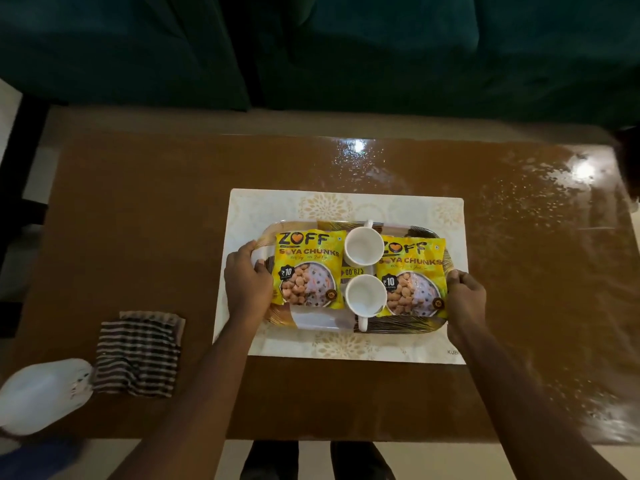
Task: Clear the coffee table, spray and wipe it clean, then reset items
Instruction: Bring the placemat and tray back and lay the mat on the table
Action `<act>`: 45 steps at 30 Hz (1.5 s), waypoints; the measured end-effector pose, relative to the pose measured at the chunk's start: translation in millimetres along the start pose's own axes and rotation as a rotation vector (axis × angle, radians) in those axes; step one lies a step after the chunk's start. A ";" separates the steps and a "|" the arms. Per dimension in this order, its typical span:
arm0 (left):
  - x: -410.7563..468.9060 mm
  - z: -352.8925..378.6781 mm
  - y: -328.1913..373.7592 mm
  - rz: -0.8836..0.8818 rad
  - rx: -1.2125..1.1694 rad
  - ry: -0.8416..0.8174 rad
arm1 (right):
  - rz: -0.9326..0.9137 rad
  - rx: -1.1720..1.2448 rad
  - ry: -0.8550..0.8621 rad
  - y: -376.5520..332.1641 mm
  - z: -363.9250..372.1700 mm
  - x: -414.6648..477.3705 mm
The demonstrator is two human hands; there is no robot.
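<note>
head view: left hand and right hand, fingers curled around the tray ends on the placemat, two yellow packets and two white cups between them; striped cloth left on the table

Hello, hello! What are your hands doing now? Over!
Left hand and right hand each grip a tray end. Tray on placemat. Nothing blocking.
</note>
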State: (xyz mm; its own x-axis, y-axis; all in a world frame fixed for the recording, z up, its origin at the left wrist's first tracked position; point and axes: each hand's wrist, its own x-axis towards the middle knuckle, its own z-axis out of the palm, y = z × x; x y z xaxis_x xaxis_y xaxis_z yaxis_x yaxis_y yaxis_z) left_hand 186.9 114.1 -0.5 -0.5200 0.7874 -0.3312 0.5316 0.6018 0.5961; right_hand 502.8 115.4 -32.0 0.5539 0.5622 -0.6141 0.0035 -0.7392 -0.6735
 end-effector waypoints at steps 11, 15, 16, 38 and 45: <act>-1.9 2.8 -14.6 0.030 0.029 0.008 | -0.219 -0.105 0.145 3.6 14.8 -9.7; -1.9 3.2 -17.9 0.046 0.034 0.005 | -0.250 -0.120 0.181 3.9 14.9 -8.1; -0.9 3.1 -18.0 0.050 0.037 0.004 | -0.245 -0.114 0.188 3.3 15.3 -8.2; -0.9 0.1 -17.4 0.068 0.055 -0.046 | -0.227 -0.131 0.137 -1.8 8.1 -6.4; -20.4 -8.6 -11.1 0.038 0.063 0.027 | -0.416 -0.231 0.145 -8.3 2.6 -20.8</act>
State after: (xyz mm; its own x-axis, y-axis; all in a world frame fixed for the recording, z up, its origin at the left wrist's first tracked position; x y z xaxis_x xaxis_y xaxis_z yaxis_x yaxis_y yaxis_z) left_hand 185.8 90.2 6.0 -0.5155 0.8067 -0.2890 0.5922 0.5791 0.5603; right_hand 489.1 110.8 -14.7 0.5766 0.7816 -0.2381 0.4242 -0.5354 -0.7303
